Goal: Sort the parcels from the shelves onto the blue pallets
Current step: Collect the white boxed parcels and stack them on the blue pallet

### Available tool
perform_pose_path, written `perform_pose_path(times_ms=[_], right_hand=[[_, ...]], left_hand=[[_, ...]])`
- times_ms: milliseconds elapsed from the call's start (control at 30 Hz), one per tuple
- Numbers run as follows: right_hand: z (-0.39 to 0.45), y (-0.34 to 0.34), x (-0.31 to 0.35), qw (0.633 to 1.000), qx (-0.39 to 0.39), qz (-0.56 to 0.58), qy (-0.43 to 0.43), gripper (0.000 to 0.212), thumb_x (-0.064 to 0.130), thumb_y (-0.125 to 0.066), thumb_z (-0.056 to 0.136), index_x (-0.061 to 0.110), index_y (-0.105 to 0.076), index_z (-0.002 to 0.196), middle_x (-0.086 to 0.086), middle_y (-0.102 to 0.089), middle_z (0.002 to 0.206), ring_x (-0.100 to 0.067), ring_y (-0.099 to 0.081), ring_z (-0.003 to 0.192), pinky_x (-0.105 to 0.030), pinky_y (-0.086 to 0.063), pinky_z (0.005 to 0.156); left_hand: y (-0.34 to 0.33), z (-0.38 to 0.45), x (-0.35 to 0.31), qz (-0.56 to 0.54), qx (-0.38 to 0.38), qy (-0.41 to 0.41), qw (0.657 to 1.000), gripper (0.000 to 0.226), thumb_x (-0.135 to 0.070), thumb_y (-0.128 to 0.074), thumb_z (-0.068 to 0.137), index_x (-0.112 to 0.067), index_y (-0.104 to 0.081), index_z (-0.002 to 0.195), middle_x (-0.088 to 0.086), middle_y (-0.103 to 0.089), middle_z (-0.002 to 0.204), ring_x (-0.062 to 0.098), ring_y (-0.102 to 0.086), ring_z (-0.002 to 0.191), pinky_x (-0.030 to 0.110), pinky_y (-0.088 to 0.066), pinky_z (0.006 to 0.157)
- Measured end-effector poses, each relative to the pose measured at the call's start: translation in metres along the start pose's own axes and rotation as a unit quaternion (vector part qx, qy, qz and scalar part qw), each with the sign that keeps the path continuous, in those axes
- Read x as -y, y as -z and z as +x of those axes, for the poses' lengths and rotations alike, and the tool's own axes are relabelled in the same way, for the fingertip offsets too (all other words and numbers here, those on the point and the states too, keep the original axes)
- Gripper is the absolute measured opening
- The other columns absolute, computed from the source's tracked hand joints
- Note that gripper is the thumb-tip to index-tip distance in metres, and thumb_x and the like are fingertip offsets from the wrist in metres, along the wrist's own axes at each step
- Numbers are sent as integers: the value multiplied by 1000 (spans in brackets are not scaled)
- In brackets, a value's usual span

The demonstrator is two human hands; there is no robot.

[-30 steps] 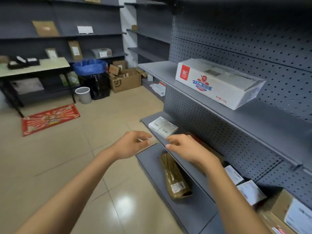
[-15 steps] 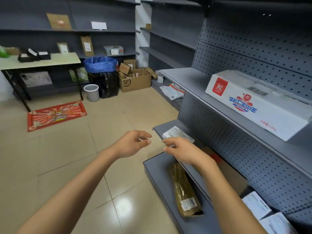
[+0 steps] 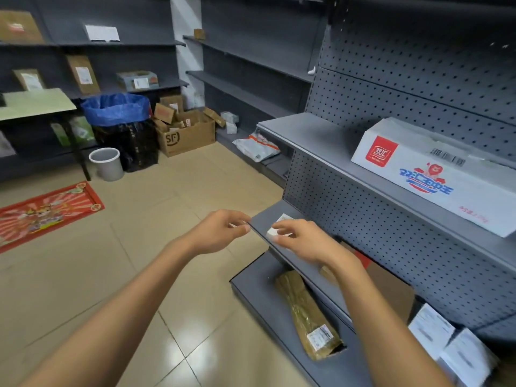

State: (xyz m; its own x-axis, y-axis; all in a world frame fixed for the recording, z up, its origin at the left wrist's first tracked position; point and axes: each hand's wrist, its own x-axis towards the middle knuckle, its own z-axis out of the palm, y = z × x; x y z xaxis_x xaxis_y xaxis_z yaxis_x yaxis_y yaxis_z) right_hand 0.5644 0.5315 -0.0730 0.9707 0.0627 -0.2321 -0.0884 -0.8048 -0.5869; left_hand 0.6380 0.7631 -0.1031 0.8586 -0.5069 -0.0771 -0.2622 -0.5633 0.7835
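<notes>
both hands reach for a small white parcel point(image 3: 280, 229) at the front corner of the middle shelf point(image 3: 307, 263). the right hand point(image 3: 300, 240) hovers over it with fingers loosely bent; contact cannot be told. the left hand point(image 3: 220, 231) hangs beside the edge, empty. risk: a nudge tips the flat parcel off the lip onto the tiled floor point(image 3: 139, 233). no blue pallet is in view.

Both bare forearms reach forward, converging; the left hand point(image 3: 216, 231) has loosely curled fingers, thumb extended; the right hand point(image 3: 300, 240) is palm-down, fingers relaxed.
</notes>
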Motion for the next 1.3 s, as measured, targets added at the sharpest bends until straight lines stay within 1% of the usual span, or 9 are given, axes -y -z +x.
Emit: perform_pose_path(times_ms=[233,467,600,667,800,933,1033,1167,1300], right_hand=[[51,11,-33,999,-26,20,-39,45,46,-61,95,34,-58,138,8,-64,132,-15,-55,125,-43,-43,109],[95,20,-80,994,-46,70,-74,44,49,-61,94,39,-58,137,15,-62,133,-7,-56,120,-41,-47,105],[107,19,-102,991,-51,80,-99,43,44,-63,95,34,-59,137,12,-64,129,-12,-54,123,-34,-49,98],[112,15,-112,990,-50,77,-110,43,42,-64,95,31,-61,136,9,-64,129,-12,-56,120,-30,-47,99],[120,3,-130,986,-32,84,-142,42,37,-64,97,24,-61,137,4,-64,130,-11,-60,116,-23,-43,90],[128,-13,-147,978,-35,81,-188,42,33,-63,98,21,-60,138,-1,-64,132,-16,-59,120,-26,-42,99],[139,-30,-166,971,-52,81,-219,42,32,-61,99,22,-59,140,-2,-61,138,-20,-57,124,-30,-40,104],[158,-58,-193,962,-87,71,-248,42,35,-56,100,28,-55,142,1,-56,145,-26,-43,138,-39,-36,112],[178,-87,-215,953,-109,79,-272,43,34,-55,100,29,-53,143,-2,-56,146,-26,-42,139,-39,-38,113]], left_hand=[[-5,74,7,26,39,-9,999,36,-42,-62,97,-27,-67,129,-7,-70,118,9,-66,106,32,-51,100],[-18,142,4,48,74,-17,996,35,-35,-61,99,-22,-66,130,-4,-70,120,12,-67,104,31,-51,99],[-32,170,13,53,88,-16,995,35,-33,-62,98,-19,-66,130,-4,-70,123,13,-65,109,35,-50,102],[-41,181,16,48,95,-19,994,33,-30,-63,98,-18,-68,128,-5,-70,122,13,-65,109,34,-49,102],[-64,203,22,30,112,-18,993,29,-25,-62,97,-18,-69,125,-5,-70,116,13,-65,108,28,-49,99],[-89,228,41,38,142,-30,989,31,-32,-62,97,-24,-68,127,-9,-68,127,10,-62,117,33,-47,105],[-104,243,57,42,159,-40,986,34,-30,-61,99,-22,-64,132,-6,-61,139,13,-55,128,27,-40,107],[-122,267,89,46,168,-42,984,39,-29,-61,99,-24,-60,138,-4,-57,144,15,-53,131,17,-33,99],[-142,282,128,49,179,-46,981,46,-28,-61,99,-25,-52,145,-3,-52,149,19,-50,134,15,-30,104]])
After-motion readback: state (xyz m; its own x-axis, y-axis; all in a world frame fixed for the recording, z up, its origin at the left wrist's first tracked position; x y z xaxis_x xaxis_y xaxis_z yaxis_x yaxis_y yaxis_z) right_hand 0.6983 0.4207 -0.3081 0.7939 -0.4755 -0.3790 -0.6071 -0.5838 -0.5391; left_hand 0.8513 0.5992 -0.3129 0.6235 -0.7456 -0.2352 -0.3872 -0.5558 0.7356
